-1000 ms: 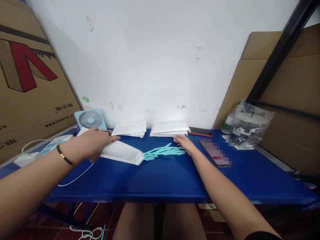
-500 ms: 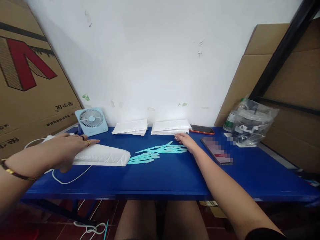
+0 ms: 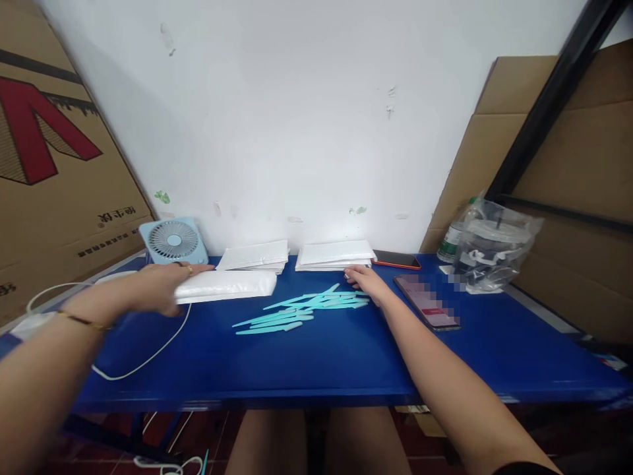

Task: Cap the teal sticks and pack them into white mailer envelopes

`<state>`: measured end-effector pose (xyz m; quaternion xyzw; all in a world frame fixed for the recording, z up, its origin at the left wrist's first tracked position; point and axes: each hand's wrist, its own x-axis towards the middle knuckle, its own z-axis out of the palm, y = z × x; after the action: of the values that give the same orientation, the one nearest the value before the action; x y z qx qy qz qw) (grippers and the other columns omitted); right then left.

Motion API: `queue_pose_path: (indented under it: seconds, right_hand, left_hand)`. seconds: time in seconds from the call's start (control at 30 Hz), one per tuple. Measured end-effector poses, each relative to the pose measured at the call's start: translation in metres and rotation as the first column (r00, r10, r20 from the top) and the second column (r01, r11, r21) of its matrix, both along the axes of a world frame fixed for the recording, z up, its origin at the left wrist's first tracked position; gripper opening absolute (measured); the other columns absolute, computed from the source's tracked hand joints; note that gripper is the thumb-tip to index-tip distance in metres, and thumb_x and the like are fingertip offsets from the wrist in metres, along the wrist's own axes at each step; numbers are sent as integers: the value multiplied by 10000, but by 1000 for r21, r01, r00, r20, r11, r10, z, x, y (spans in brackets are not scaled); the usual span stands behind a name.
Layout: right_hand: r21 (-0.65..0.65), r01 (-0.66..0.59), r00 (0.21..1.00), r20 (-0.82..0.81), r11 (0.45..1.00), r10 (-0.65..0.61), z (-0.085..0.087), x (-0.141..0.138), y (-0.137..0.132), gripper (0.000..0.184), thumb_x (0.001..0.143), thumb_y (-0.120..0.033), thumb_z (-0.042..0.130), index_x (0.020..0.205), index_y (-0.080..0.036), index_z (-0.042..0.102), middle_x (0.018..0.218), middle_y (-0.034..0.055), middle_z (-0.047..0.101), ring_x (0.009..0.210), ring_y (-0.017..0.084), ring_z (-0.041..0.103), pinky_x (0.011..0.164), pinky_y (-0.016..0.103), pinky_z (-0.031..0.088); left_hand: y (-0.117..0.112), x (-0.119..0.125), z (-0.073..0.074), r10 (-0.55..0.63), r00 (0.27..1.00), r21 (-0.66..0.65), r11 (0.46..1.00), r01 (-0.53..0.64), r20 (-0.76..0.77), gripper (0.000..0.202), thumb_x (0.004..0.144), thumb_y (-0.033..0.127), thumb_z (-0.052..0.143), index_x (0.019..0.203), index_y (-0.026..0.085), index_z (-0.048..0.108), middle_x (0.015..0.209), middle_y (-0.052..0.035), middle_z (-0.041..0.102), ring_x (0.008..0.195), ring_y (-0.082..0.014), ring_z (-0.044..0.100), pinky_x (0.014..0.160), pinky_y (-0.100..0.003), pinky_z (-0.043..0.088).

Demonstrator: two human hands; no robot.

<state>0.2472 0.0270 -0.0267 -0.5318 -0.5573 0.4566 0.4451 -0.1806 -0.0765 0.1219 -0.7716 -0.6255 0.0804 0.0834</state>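
At the left, my left hand grips a white padded mailer by its left end and holds it over the blue table. Its index finger points along the top of the mailer. My right hand rests just in front of a stack of white mailers, its fingers loosely bent and nothing visible in them. Beside and below that hand lies a loose pile of thin turquoise eyebrow razors, spread leftward. Another stack of white mailers lies behind the held one.
A light blue fan stands at the back left, near a white cable. To the right are a phone with a lit screen, an orange-edged phone, a bottle and a bagged cup. Cardboard flanks the table.
My left hand has moved right and farther back with the mailer, uncovering the left ends of the razors. My right hand has stayed nearly in place. The view has shifted slightly.
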Motion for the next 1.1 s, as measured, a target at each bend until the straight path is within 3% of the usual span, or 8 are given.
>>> queue_pose_path:
  seconds: [0.07,0.17,0.23,0.33,0.4,0.53,0.8,1.1]
  right_hand:
    - [39,24,998,62,999,-27,7,11,-2,265,675,-404,656,848,-203,668,822,42,661,755,184,576,666,280,424]
    - [85,-37,967,255,996,14,20,35,-7,382,548,-380,762,877,-201,685,828,38,651,753,193,572,702,293,418]
    - [41,-149,907,403,988,120,25,50,-11,552,393,-311,837,918,-214,696,860,36,643,754,206,576,698,296,423]
    - [-27,-243,811,543,970,218,26,58,-13,733,264,-223,858,979,-227,695,875,37,626,705,201,577,641,288,431]
    - [-55,-297,779,563,953,276,24,54,-12,762,320,-215,844,1060,-223,663,828,25,618,649,178,573,607,279,434]
    - [-125,-455,713,541,882,445,22,36,-11,825,480,-202,787,1257,-191,512,723,-11,587,656,158,580,612,257,450]
    - [-84,-603,652,522,794,550,22,7,-13,725,550,-253,758,1228,-133,534,779,11,591,706,149,577,628,242,470]
    - [-112,-640,558,612,760,560,30,23,-21,550,515,-312,772,1030,-159,655,742,1,615,651,139,570,564,219,447]
  left_hand:
    - [26,14,-20,-91,996,-3,996,91,6,847,587,264,629,1381,235,336,1215,-73,578,1015,-246,563,829,-303,420]
    - [48,34,-47,-75,995,113,991,66,73,1022,530,478,697,1405,156,277,1370,-163,424,1219,-332,415,971,-398,351]
    - [45,48,-63,-141,966,154,982,109,218,948,617,555,636,1401,162,277,1403,-147,387,1240,-297,410,1008,-375,332]
    - [24,70,-89,-261,856,4,957,289,446,775,747,581,528,1394,230,284,1424,-78,377,1265,-233,403,1030,-333,336]
    - [11,83,-109,-280,818,-65,931,359,502,807,747,581,545,1418,268,225,1452,-62,336,1296,-242,361,1046,-356,327]
    - [8,102,-138,-246,801,-46,946,322,547,773,802,590,465,1437,262,170,1481,-73,277,1324,-266,310,1062,-392,307]
    - [29,142,-143,-280,712,-8,928,372,644,716,794,569,503,1403,274,269,1412,-77,372,1256,-262,391,1042,-381,331]
    - [39,199,-145,-382,687,83,901,426,618,734,740,585,563,1359,247,359,1248,-101,449,1147,-270,429,975,-400,370]
